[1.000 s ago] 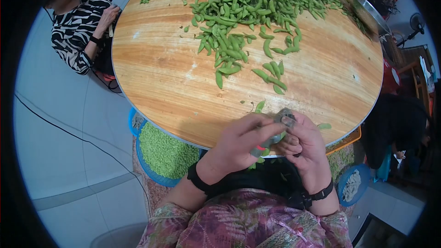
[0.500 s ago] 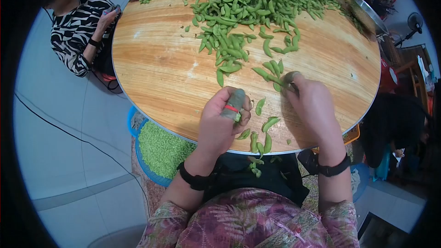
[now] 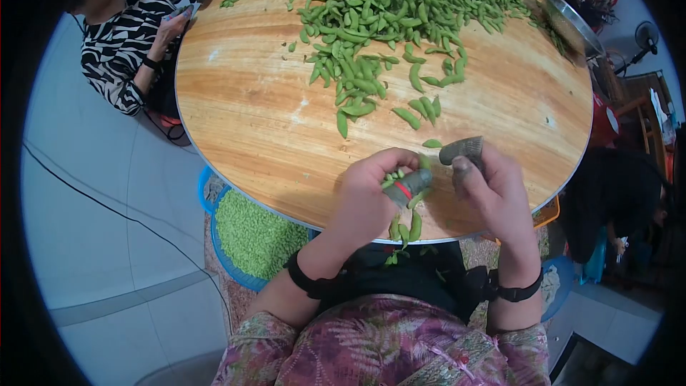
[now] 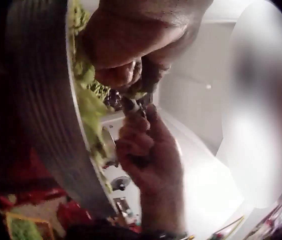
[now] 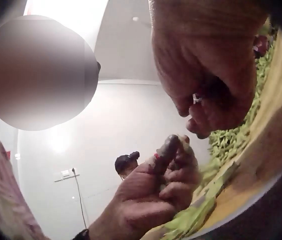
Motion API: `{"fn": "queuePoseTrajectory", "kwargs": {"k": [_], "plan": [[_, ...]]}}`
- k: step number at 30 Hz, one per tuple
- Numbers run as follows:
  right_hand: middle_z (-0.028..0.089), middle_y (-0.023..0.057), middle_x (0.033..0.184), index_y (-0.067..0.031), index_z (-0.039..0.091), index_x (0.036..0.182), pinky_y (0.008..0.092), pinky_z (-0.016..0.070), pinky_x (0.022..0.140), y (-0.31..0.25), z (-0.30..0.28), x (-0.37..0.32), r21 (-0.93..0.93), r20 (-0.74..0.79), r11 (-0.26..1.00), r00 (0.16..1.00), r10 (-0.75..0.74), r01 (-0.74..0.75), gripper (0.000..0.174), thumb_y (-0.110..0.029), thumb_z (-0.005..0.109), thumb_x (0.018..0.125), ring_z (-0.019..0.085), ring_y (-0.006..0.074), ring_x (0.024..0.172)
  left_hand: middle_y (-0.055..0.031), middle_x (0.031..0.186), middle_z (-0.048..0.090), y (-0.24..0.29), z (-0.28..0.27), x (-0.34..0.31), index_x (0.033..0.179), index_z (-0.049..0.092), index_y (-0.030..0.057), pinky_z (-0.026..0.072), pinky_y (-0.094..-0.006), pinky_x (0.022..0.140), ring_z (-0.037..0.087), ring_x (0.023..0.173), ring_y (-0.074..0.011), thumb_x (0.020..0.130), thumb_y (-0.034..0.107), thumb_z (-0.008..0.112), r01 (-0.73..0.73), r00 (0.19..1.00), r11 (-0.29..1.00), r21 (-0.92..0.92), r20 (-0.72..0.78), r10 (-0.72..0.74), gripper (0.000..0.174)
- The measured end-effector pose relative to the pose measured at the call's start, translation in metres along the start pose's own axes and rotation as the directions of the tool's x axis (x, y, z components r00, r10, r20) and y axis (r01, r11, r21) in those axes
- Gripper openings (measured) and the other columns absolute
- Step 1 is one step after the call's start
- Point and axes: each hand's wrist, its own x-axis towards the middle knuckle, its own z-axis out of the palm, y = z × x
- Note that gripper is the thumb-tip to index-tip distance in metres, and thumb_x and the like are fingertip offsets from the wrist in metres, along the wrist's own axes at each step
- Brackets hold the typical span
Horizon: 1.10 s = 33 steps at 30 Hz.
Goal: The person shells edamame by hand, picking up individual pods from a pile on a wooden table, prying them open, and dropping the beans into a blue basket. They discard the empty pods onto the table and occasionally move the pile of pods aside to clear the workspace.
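Observation:
My left hand point(image 3: 368, 189) is over the near edge of the table, its thumb in a grey-green cover with a red band. It grips a green soybean pod point(image 3: 425, 163), and light green beans point(image 3: 390, 180) show beside the thumb. Just to its right, my right hand point(image 3: 496, 186) has grey ribbed covers on thumb and forefinger. Its fingers are curled, with no pod visible between them. Several pods point(image 3: 415, 226) lie below the hands at the table edge, and one pod point(image 3: 431, 144) lies just beyond them.
A large heap of soybean pods point(image 3: 400, 0) covers the far side of the round wooden table point(image 3: 243, 121). A blue basin of shelled beans point(image 3: 257, 236) stands below at left. Another person point(image 3: 121, 43) sits at far left. A metal bowl point(image 3: 572, 21) tilts at far right.
My right hand reached out to the loose pods, then drew back beside the left hand; one pod there is gone. My left hand moved right and now has a pod under its thumb.

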Motion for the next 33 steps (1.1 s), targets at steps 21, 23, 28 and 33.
{"fn": "queuePoseTrajectory", "kwargs": {"k": [21, 23, 28, 33], "plan": [[0.043, -0.0041, 0.059, -0.0044, 0.051, 0.084, 0.0175, 0.0250, 0.042, 0.015, 0.021, -0.010, 0.630, 0.365, 0.656, 0.904, 0.223, -0.416, 0.019, -0.017, 0.041, 0.095, 0.033, 0.0024, 0.047, -0.0047, 0.090, 0.059, -0.029, -0.009, -0.002, 0.097, 0.057, 0.0000, 0.0476, -0.0244, 0.071, 0.057, 0.079, -0.0124, 0.069, -0.010, 0.055, 0.245, 0.962, 0.520, -0.818, 0.270, -0.029, 0.030], [0.044, -0.0038, 0.059, -0.0042, 0.051, 0.085, 0.0174, 0.0253, 0.043, 0.014, 0.020, -0.009, 0.671, 0.394, 0.598, 0.894, 0.213, -0.438, 0.019, -0.016, 0.041, 0.095, 0.033, 0.0025, 0.047, -0.0044, 0.090, 0.059, -0.027, -0.008, -0.003, 0.097, 0.056, 0.0002, 0.0470, -0.0232, 0.068, 0.057, 0.078, -0.0118, 0.071, -0.009, 0.055, 0.258, 0.962, 0.491, -0.832, 0.269, -0.048, 0.028], [0.048, -0.0020, 0.062, -0.0025, 0.052, 0.089, 0.0168, 0.0259, 0.043, 0.011, 0.022, -0.010, 0.635, 0.363, 0.647, 0.903, 0.230, -0.421, 0.017, -0.014, 0.041, 0.094, 0.033, 0.0025, 0.046, -0.0072, 0.086, 0.060, -0.019, 0.008, -0.007, 0.094, 0.056, 0.0017, 0.0348, -0.0175, 0.050, 0.051, 0.064, -0.0086, 0.084, 0.006, 0.054, 0.096, 0.994, 0.572, -0.815, 0.046, -0.101, 0.011], [0.049, -0.0020, 0.063, -0.0021, 0.053, 0.089, 0.0166, 0.0265, 0.043, 0.015, 0.020, -0.008, 0.716, 0.437, 0.511, 0.876, 0.205, -0.476, 0.017, -0.015, 0.043, 0.094, 0.035, 0.0019, 0.047, -0.0054, 0.086, 0.059, -0.028, -0.003, -0.001, 0.097, 0.053, 0.0027, 0.0456, -0.0219, 0.058, 0.058, 0.074, -0.0116, 0.077, -0.006, 0.055, 0.287, 0.957, 0.318, -0.904, 0.283, -0.060, 0.021]]}}
